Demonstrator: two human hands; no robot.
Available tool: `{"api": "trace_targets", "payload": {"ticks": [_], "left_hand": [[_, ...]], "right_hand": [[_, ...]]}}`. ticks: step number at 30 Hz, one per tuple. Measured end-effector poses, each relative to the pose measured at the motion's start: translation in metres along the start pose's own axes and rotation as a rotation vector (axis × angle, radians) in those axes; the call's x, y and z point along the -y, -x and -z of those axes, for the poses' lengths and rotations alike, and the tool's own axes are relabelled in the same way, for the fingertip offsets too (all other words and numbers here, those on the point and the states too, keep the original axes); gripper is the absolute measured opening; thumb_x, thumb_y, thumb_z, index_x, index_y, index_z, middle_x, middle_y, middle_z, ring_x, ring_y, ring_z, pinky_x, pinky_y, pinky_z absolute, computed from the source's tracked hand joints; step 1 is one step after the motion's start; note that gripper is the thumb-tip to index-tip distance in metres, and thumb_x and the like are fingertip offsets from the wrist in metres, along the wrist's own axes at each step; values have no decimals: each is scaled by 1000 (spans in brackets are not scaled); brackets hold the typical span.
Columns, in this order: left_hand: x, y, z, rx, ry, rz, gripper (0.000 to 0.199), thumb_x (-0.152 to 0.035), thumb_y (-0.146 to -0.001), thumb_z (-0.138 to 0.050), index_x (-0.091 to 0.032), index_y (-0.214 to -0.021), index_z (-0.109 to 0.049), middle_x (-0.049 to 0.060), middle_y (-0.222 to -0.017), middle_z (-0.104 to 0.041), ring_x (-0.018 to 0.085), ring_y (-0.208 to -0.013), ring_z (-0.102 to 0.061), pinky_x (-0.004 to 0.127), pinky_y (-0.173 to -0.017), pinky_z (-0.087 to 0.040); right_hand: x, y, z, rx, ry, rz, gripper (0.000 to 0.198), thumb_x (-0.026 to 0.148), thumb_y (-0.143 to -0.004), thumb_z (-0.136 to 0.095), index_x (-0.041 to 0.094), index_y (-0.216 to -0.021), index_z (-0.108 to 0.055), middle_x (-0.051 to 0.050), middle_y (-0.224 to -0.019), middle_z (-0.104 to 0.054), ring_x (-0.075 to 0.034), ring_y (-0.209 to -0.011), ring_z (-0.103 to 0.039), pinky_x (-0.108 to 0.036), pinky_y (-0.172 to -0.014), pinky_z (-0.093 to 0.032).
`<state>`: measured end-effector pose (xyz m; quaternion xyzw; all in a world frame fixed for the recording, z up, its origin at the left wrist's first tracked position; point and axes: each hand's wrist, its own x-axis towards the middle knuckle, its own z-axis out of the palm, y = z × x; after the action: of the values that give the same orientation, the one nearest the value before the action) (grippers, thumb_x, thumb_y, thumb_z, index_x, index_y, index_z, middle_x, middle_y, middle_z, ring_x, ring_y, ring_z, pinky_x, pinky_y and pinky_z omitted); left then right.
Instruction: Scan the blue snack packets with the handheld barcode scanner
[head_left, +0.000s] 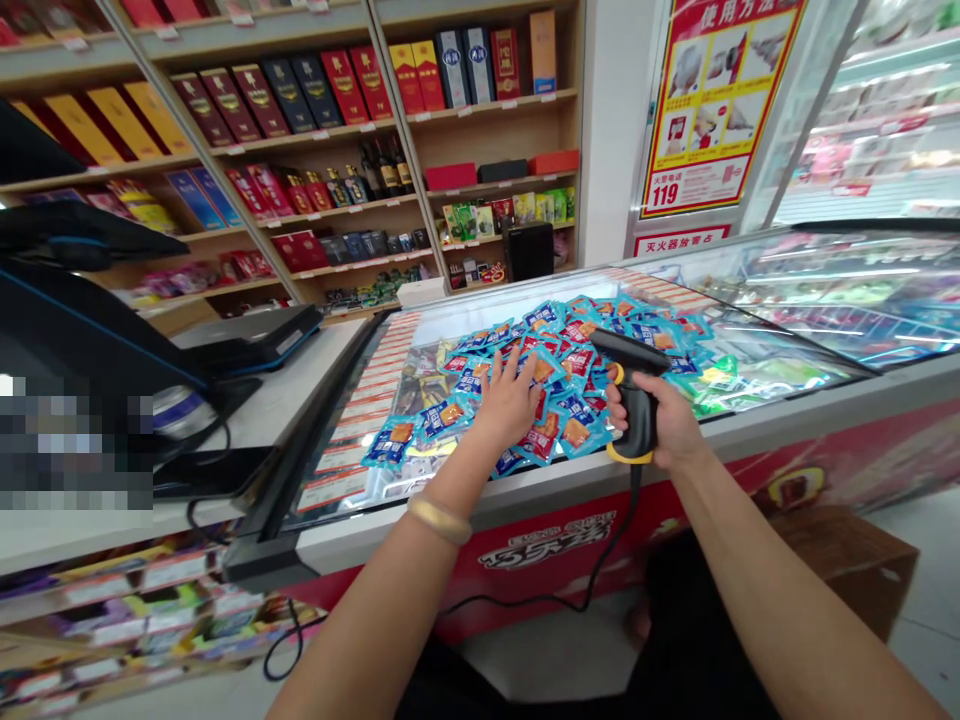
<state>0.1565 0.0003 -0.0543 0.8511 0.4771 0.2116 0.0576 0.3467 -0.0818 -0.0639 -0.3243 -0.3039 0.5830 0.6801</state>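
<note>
A heap of small blue and red snack packets (577, 425) lies spread over the glass top of a chest freezer (675, 440). My left hand (508, 400) rests on the heap with its fingers spread, touching packets and gripping none that I can see. In my right hand (667, 420) is a black and yellow barcode scanner (639, 410), held by its handle. The scanner's head is above the right side of the heap, and its black cable (619, 550) hangs down the freezer's front. Packets under my left palm are hidden.
To the left, a counter (330, 365) carries a black checkout machine (90, 320) and a flat scale-like device (255, 335). Shelves of boxed goods (300, 90) stand behind. A cardboard box (847, 565) sits on the floor at right. Green packets (724, 385) show beside the heap.
</note>
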Motion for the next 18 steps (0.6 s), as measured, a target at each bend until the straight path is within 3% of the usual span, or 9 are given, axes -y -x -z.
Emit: {"api": "trace_targets", "payload": {"ticks": [5, 11, 14, 18], "left_hand": [[17, 19, 15, -119, -15, 27, 59, -31, -94, -46, -24, -152, -33, 14, -162, -25, 38, -151, -12, 65, -116, -18], [90, 73, 44, -245, -149, 296, 72, -31, -85, -58, -16, -151, -32, 24, -155, -35, 40, -144, -32, 59, -111, -33], [115, 101, 57, -192, -229, 481, 76, -33, -83, -58, -8, -150, -31, 28, -144, -47, 39, -136, -45, 54, -106, -40], [119, 123, 64, -99, -266, 519, 63, -33, -85, -54, -7, -142, -44, 24, -131, -60, 37, -124, -56, 49, -102, -44]], "right_hand": [[0, 3, -4, 8, -2, -4, 22, 35, -71, -65, 21, -88, -60, 0, -67, -52, -12, -52, -42, -23, -41, -36], [-17, 10, -22, 75, 10, -24, 20, 37, -74, -65, 21, -85, -60, -1, -68, -54, -12, -51, -43, -24, -41, -37], [-32, 12, -41, 132, -38, -80, 21, 36, -73, -65, 20, -87, -61, 0, -68, -54, -11, -51, -44, -23, -41, -37], [-50, 16, -64, 196, -61, -141, 24, 35, -71, -67, 18, -87, -62, 0, -68, -56, -10, -50, -46, -21, -41, -38]]}}
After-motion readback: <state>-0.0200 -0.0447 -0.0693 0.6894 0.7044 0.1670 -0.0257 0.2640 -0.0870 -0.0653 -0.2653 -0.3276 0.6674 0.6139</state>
